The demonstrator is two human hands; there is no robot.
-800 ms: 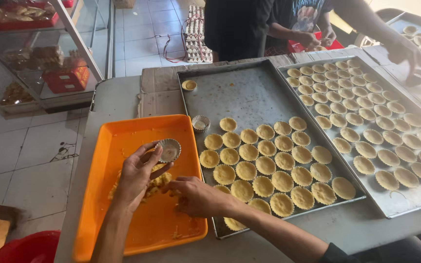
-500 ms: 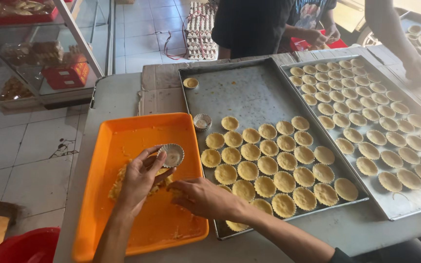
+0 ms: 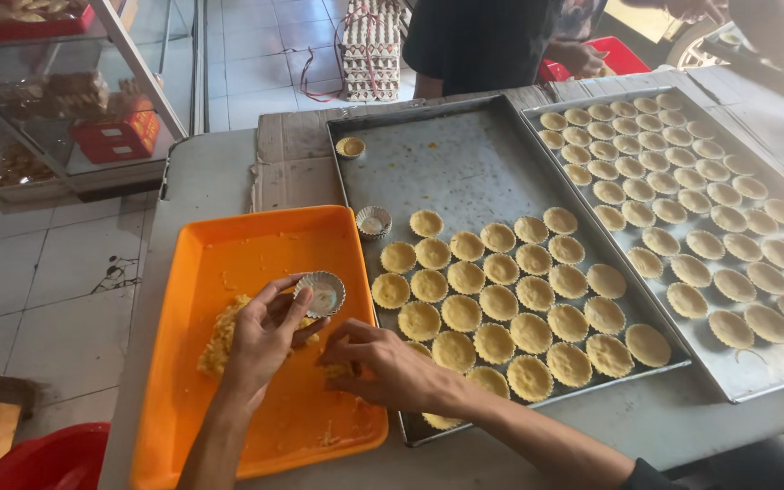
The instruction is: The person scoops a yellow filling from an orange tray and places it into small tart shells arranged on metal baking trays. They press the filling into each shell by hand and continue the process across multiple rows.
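A person works over an orange tray (image 3: 229, 272) that sits on a grey desk (image 3: 201, 177). The left hand (image 3: 260, 340) holds a small fluted foil cup (image 3: 320, 292) above the tray, its fingers (image 3: 288, 313) pinching the cup by its rim, the empty inside facing up. The right hand (image 3: 383, 363) rests low, just beside the left, at the tray's right edge; its fingers are drawn together over a bit of yellow dough (image 3: 338, 370), though whether they grip it cannot be told. A ragged lump of the same dough (image 3: 220, 338) lies on the tray, partly hidden behind the left hand.

To the right, touching the tray, is a large metal baking sheet (image 3: 465, 163) holding rows of filled tart shells (image 3: 501, 269), with one empty foil cup (image 3: 373, 221) near its left edge. A second baking sheet (image 3: 773, 363), further right, is covered with more tart shells (image 3: 673, 210). At the far side of the desk stands another person in dark clothes (image 3: 478, 41). A red tub (image 3: 52, 458) shows at the bottom left.
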